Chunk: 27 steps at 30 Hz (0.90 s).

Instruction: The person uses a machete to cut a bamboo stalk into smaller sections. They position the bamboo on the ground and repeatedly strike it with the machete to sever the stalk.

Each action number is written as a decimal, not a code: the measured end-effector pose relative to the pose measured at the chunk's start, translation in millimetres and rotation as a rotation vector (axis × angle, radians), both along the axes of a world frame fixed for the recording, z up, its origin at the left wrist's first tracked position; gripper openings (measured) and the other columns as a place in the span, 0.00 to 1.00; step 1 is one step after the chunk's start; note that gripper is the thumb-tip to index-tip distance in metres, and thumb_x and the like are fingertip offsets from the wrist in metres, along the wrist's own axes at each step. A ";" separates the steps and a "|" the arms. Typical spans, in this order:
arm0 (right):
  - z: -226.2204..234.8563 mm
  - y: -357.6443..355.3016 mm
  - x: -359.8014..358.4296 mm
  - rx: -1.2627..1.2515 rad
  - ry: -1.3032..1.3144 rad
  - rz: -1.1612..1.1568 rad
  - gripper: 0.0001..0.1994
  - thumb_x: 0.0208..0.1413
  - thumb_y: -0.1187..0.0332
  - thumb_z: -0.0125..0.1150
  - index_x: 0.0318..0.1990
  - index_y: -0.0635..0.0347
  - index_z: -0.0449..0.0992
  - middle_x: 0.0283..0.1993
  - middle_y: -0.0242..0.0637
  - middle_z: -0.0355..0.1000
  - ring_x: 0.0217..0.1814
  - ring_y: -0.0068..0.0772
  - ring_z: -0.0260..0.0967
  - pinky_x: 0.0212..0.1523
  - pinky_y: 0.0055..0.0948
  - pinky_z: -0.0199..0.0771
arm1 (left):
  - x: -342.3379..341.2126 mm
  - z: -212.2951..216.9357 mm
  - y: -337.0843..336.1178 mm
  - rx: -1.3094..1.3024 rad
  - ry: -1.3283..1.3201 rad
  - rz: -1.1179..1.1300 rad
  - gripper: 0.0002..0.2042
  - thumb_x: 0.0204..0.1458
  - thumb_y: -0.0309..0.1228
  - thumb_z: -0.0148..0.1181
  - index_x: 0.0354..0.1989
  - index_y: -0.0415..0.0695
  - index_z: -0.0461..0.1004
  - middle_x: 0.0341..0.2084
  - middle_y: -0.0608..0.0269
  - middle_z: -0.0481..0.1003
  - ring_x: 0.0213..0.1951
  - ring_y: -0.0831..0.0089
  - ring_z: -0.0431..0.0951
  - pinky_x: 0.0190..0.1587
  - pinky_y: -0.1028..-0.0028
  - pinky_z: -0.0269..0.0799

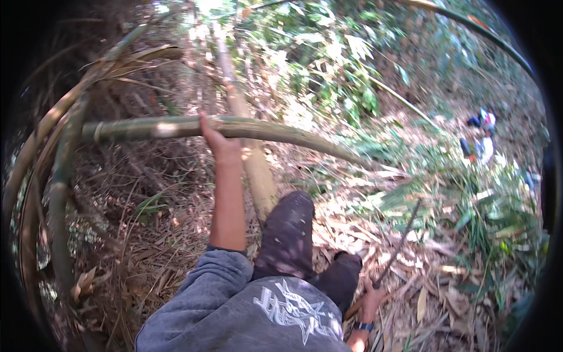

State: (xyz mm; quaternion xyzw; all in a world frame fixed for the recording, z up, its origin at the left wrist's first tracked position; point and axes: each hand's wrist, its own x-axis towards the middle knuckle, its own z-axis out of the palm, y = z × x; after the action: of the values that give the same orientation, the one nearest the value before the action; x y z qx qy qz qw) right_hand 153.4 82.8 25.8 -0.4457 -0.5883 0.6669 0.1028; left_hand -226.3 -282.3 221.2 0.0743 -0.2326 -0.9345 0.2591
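The green bamboo culm (pixel 176 126) lies across the far left of the scene, propped off the leaf-strewn ground and bending down to the right; it looks already felled, whole and not yet cut into lengths. The left hand (pixel 218 141) is wrapped closed around its middle. Near right, the right hand (pixel 370 296) grips a dark long-bladed tool (pixel 399 249), pointed away.

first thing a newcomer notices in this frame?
The left hand, arm stretched forward, gripping a thick green bamboo pole that lies crosswise at upper centre. Next, the right hand at lower right, closed on a thin dark stick-like tool angled up over the dry leaf litter. Curved bamboo stems arch down the left edge.
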 end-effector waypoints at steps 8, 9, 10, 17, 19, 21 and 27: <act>12.0 1.5 -2.5 0.024 -0.001 0.063 0.18 0.52 0.74 0.61 0.50 0.72 0.71 0.21 0.29 0.66 0.15 0.18 0.61 0.15 0.20 0.63 | -3.9 -85.2 17.5 0.139 -0.163 -0.262 0.42 0.46 0.57 0.63 0.64 0.47 0.54 0.57 0.52 0.61 0.58 0.52 0.63 0.61 0.43 0.59; 12.4 1.1 -0.5 0.033 -0.010 0.067 0.19 0.52 0.74 0.62 0.51 0.73 0.70 0.21 0.29 0.67 0.16 0.18 0.61 0.15 0.20 0.63 | -3.8 -87.6 23.6 0.145 -0.198 -0.262 0.42 0.46 0.57 0.63 0.65 0.48 0.54 0.57 0.51 0.61 0.58 0.52 0.63 0.60 0.42 0.59; 13.5 -0.3 1.3 0.013 -0.012 0.057 0.19 0.52 0.74 0.62 0.51 0.73 0.70 0.21 0.29 0.67 0.16 0.18 0.61 0.15 0.20 0.63 | -2.6 -89.8 27.8 0.149 -0.234 -0.259 0.42 0.46 0.57 0.63 0.65 0.48 0.54 0.57 0.51 0.61 0.58 0.51 0.63 0.59 0.40 0.59; 8.9 -4.6 9.4 -0.136 0.043 -0.074 0.18 0.52 0.73 0.62 0.49 0.73 0.69 0.21 0.30 0.66 0.16 0.20 0.61 0.15 0.21 0.63 | -3.7 -108.0 45.3 0.220 -0.365 -0.332 0.41 0.47 0.61 0.57 0.65 0.49 0.56 0.59 0.48 0.60 0.59 0.48 0.63 0.59 0.36 0.59; 10.9 -2.4 9.9 -0.193 0.054 -0.130 0.17 0.53 0.73 0.61 0.48 0.72 0.70 0.21 0.30 0.66 0.16 0.20 0.61 0.15 0.21 0.63 | -0.2 -111.9 44.0 0.272 -0.420 -0.334 0.41 0.48 0.62 0.55 0.65 0.49 0.55 0.60 0.48 0.60 0.60 0.48 0.63 0.59 0.36 0.59; 7.8 0.9 9.2 -0.254 0.087 -0.194 0.13 0.54 0.73 0.60 0.45 0.70 0.71 0.20 0.30 0.65 0.16 0.20 0.61 0.15 0.23 0.63 | -3.0 -125.9 32.0 0.179 -0.458 -0.335 0.46 0.47 0.66 0.52 0.69 0.48 0.49 0.65 0.48 0.53 0.65 0.48 0.55 0.64 0.36 0.47; -8.0 12.7 14.6 -0.417 0.132 -0.387 0.07 0.54 0.72 0.60 0.38 0.63 0.72 0.20 0.27 0.63 0.16 0.21 0.61 0.16 0.25 0.64 | 1.6 -152.2 10.4 0.080 -0.631 -0.265 0.53 0.46 0.69 0.51 0.72 0.47 0.39 0.69 0.49 0.45 0.69 0.49 0.46 0.67 0.40 0.35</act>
State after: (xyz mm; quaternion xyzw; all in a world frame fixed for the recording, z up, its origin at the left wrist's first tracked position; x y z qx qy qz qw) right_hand 168.1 95.4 17.8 -0.5167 -0.3344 0.7691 0.1722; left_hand -224.7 -272.0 69.0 0.3388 -0.2719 -0.8995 0.0477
